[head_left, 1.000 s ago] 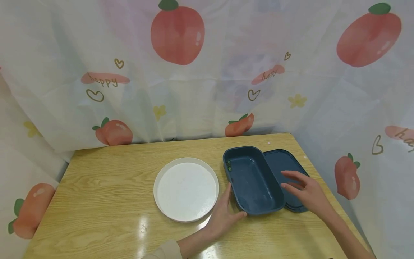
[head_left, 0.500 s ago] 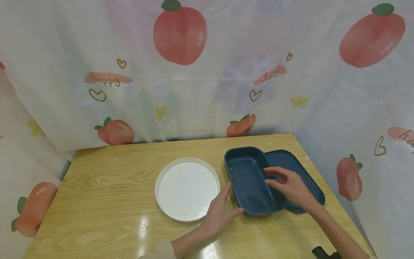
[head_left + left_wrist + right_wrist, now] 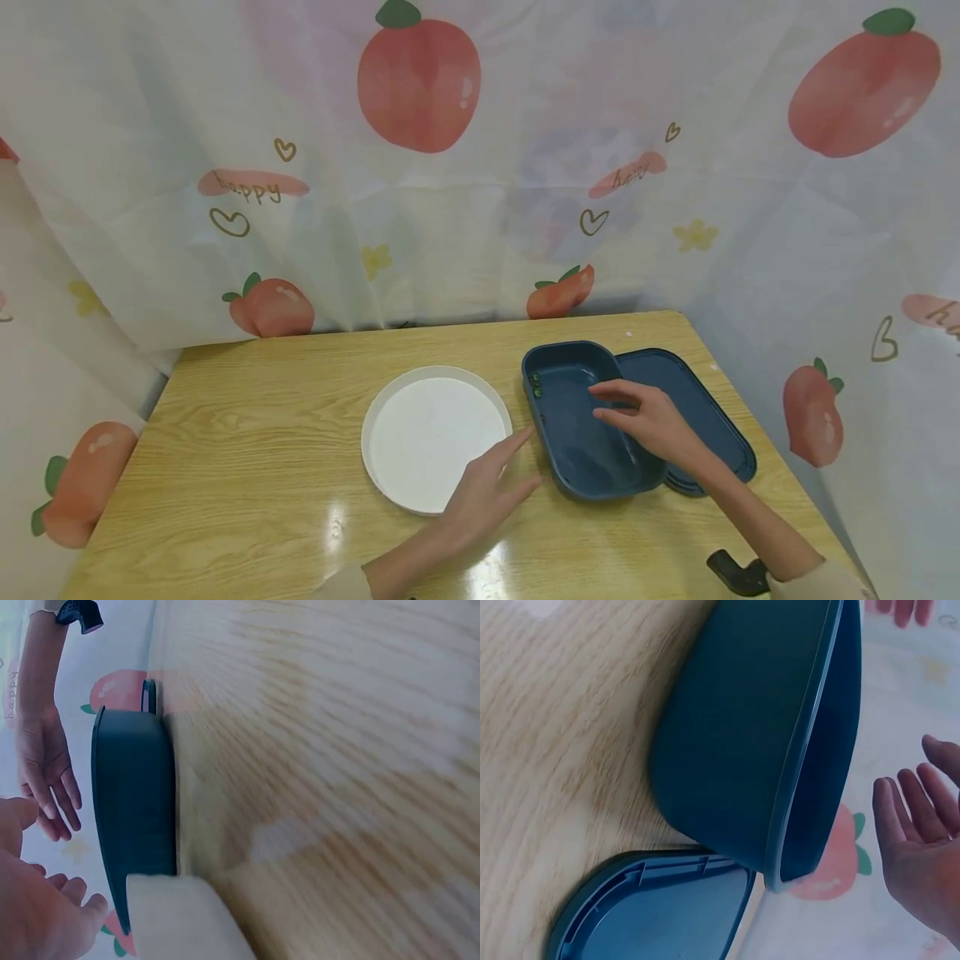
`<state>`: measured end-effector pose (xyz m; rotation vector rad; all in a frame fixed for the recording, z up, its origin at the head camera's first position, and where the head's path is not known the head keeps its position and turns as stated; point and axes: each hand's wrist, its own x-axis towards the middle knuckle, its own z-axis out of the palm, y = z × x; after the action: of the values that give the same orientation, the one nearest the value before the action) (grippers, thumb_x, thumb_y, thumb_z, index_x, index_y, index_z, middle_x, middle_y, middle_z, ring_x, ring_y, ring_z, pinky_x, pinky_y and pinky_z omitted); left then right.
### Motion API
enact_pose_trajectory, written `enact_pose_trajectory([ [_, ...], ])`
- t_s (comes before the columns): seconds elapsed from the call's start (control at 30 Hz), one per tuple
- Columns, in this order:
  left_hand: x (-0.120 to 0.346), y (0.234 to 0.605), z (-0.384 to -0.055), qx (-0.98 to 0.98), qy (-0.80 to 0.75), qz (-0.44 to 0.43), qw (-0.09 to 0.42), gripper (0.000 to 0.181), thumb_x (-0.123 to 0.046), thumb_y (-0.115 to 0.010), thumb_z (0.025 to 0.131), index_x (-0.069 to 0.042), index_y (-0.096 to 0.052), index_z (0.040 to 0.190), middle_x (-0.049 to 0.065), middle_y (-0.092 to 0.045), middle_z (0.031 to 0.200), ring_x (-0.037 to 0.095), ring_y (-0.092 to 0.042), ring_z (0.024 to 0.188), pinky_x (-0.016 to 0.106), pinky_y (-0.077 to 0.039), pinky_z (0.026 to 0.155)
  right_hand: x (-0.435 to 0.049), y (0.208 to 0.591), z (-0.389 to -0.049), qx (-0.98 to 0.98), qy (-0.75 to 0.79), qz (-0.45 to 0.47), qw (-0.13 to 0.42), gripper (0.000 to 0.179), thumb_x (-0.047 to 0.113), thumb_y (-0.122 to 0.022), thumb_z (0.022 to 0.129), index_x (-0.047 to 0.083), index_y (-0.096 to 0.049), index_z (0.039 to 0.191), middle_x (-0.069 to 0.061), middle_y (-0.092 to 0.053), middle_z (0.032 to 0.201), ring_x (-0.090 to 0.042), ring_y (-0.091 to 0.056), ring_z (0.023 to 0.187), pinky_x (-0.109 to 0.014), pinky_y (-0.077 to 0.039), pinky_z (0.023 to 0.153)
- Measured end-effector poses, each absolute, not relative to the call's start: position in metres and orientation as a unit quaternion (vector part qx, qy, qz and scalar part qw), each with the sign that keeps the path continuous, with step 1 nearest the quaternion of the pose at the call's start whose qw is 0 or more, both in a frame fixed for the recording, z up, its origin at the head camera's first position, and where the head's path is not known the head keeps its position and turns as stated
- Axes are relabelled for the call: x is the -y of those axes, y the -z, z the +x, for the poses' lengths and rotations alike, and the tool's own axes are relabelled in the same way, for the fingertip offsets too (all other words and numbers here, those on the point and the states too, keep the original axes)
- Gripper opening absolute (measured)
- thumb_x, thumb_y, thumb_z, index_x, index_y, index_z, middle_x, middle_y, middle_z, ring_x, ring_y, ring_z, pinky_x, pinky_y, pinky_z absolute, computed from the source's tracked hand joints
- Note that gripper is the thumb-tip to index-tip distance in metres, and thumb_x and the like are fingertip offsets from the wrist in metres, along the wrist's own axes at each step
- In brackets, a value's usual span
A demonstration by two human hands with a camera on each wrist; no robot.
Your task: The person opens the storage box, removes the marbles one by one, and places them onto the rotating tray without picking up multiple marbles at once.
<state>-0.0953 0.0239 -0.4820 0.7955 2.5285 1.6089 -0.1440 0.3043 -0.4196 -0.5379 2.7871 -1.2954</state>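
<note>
A dark blue rectangular food container (image 3: 600,467) stands uncovered on the table, with small green bits (image 3: 536,386) along its inner left side; what they are is too small to tell. My left hand (image 3: 483,492) hovers left of the container and over the near right rim of a round white tray (image 3: 431,442), fingers extended and holding nothing. Above the container is my right hand (image 3: 648,418), thumb and fingers apart with nothing between them. In the right wrist view the container's side wall (image 3: 720,742) fills the middle, and the right hand (image 3: 922,840) is clear of its rim.
The matching dark blue lid (image 3: 697,408) lies flat on the table (image 3: 255,450), partly beneath or behind the container's right side. A fruit-printed white curtain (image 3: 480,208) surrounds the table's back and sides. A black device (image 3: 738,573) shows by the right sleeve.
My right hand has moved left from over the lid to over the container. My left hand has come off the container's near left edge and drawn back slightly left.
</note>
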Motion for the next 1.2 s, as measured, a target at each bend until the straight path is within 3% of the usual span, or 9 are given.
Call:
enact_pose_trajectory([
  [0.2, -0.001, 0.482, -0.093, -0.811, -0.481, 0.33, -0.037, 0.054, -0.021, -0.066, 0.099, -0.005, -0.048, 0.147, 0.007, -0.047, 0.15, 0.022, -0.045, 0.137, 0.04, -0.04, 0.108, -0.298, 0.423, -0.15, -0.892, 0.417, -0.173, 0.028, 0.035, 0.013, -0.07, 0.094, 0.0, -0.066, 0.126, -0.019, -0.064, 0.125, -0.039, -0.062, 0.113, -0.031, -0.055, 0.085],
  [0.57, 0.032, 0.485, -0.088, -0.847, -0.378, 0.352, -0.124, 0.037, -0.018, -0.075, 0.09, -0.014, -0.07, 0.127, 0.003, -0.061, 0.137, 0.021, -0.052, 0.131, 0.046, -0.042, 0.105, -0.288, 0.427, -0.16, -0.889, 0.418, -0.178, 0.052, 0.034, 0.017, -0.072, 0.093, 0.003, -0.068, 0.125, -0.016, -0.065, 0.125, -0.04, -0.061, 0.114, -0.03, -0.055, 0.084],
  [0.9, 0.066, 0.485, -0.088, -0.868, -0.302, 0.362, -0.155, 0.035, -0.016, -0.079, 0.085, -0.017, -0.074, 0.12, 0.002, -0.066, 0.13, 0.024, -0.057, 0.126, 0.053, -0.044, 0.102, -0.281, 0.435, -0.17, -0.889, 0.411, -0.185, 0.078, 0.037, 0.02, -0.071, 0.094, 0.004, -0.067, 0.128, -0.017, -0.064, 0.128, -0.034, -0.062, 0.117, -0.042, -0.054, 0.089],
  [1.2, 0.088, 0.498, -0.086, -0.884, -0.239, 0.376, -0.141, 0.028, -0.024, -0.072, 0.092, -0.021, -0.074, 0.12, 0.002, -0.065, 0.131, 0.025, -0.056, 0.127, 0.054, -0.042, 0.103, -0.279, 0.446, -0.179, -0.876, 0.427, -0.199, 0.106, 0.038, 0.015, -0.07, 0.095, -0.003, -0.063, 0.128, -0.026, -0.061, 0.128, -0.04, -0.062, 0.114, -0.04, -0.055, 0.088],
])
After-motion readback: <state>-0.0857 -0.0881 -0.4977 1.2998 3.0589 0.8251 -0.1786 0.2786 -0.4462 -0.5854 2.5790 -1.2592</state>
